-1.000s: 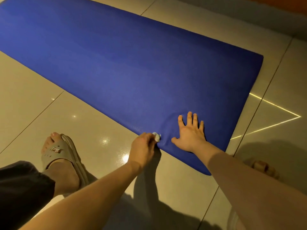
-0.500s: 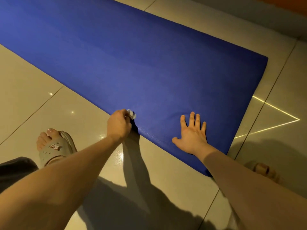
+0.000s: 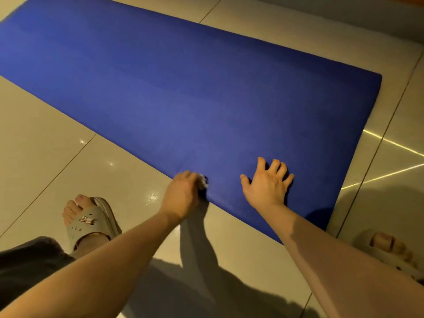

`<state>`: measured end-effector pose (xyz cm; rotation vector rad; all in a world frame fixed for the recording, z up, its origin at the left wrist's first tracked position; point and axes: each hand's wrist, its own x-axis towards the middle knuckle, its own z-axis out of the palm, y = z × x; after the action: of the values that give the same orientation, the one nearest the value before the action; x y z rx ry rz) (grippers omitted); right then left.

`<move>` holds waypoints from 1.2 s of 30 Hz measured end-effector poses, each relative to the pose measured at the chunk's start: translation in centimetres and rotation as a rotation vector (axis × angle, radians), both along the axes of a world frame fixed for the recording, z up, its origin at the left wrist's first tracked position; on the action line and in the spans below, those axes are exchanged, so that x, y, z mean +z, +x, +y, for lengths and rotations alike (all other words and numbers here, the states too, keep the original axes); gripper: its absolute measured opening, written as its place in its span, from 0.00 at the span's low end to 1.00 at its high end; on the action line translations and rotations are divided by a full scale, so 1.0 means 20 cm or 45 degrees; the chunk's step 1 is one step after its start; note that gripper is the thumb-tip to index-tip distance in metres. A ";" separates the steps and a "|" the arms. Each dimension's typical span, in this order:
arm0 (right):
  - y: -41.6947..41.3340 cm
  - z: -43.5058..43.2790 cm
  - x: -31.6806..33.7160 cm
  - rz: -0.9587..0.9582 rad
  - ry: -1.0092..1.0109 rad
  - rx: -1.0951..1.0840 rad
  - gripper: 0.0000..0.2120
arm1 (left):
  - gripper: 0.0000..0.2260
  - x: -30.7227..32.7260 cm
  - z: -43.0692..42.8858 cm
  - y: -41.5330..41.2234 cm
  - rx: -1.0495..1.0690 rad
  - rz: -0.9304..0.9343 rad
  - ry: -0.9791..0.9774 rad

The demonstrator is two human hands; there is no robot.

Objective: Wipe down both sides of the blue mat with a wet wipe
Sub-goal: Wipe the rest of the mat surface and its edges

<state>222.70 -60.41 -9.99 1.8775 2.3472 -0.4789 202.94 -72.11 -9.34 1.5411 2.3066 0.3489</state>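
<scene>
The blue mat (image 3: 183,88) lies flat on the tiled floor, running from the far left toward the right, with its short end at the right. My left hand (image 3: 182,195) grips a small crumpled white wet wipe (image 3: 203,181) and holds it against the mat's near long edge. Only a bit of the wipe shows past my fingers. A little to the right, my right hand (image 3: 267,182) presses on the mat with spread fingers, close to the same edge.
Glossy beige floor tiles (image 3: 57,157) surround the mat. My left foot in a grey slipper (image 3: 91,221) stands left of my hands; my right foot in a slipper (image 3: 390,251) is by the mat's near right corner. A wall base (image 3: 344,17) runs along the far side.
My left hand slid the wipe left along the mat's near edge, then back right toward my right hand. My right hand stayed pressed on the mat.
</scene>
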 end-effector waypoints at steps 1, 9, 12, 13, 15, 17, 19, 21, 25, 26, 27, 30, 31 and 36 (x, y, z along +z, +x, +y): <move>0.00 0.00 0.00 -0.042 -0.011 0.037 0.35 | 0.07 0.00 0.01 -0.08 0.177 0.003 0.005; 0.02 -0.01 -0.01 -0.106 -0.089 0.132 0.45 | 0.04 0.01 0.05 0.18 0.491 -0.307 0.165; 0.01 -0.01 0.00 -0.137 -0.134 0.149 0.48 | 0.06 0.02 0.05 0.43 -0.016 -0.355 0.016; 0.01 -0.01 0.01 -0.140 -0.138 0.156 0.48 | 0.05 0.02 0.05 0.47 -0.155 -0.320 -0.031; 0.02 0.00 0.02 -0.144 -0.148 0.172 0.48 | 0.06 0.04 0.06 0.46 -0.361 -0.238 -0.056; 0.02 0.01 0.03 -0.153 -0.161 0.183 0.47 | 0.07 0.04 0.08 0.37 -0.474 -0.140 0.009; 0.02 0.02 0.03 -0.170 -0.181 0.190 0.47 | 0.08 0.06 0.12 0.21 -0.280 -0.095 0.073; 0.02 0.03 0.04 -0.185 -0.191 0.196 0.47 | 0.07 0.04 0.17 -0.01 0.060 -0.024 0.095; 0.03 0.04 0.04 -0.200 -0.210 0.207 0.47 | 0.10 0.01 0.22 -0.26 0.426 0.029 0.040; 0.03 0.04 0.05 -0.204 -0.215 0.214 0.47 | 0.10 0.02 0.22 -0.21 0.464 0.005 0.060; 0.03 0.04 0.06 -0.209 -0.218 0.224 0.47 | 0.10 0.03 0.22 -0.15 0.477 -0.039 0.083; 0.06 0.07 0.09 -0.218 -0.211 0.240 0.42 | 0.10 0.02 0.19 0.09 0.356 -0.144 0.080; 0.07 0.09 0.09 -0.189 -0.195 0.221 0.40 | 0.09 0.01 0.18 0.16 0.271 -0.163 0.072; 0.10 0.16 0.12 -0.017 -0.105 0.041 0.34 | 0.08 0.04 0.18 0.42 -0.168 -0.219 0.044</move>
<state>224.61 -57.20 -7.67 1.7992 2.3083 -0.5491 211.33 -68.50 -8.55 1.6035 2.0674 0.4697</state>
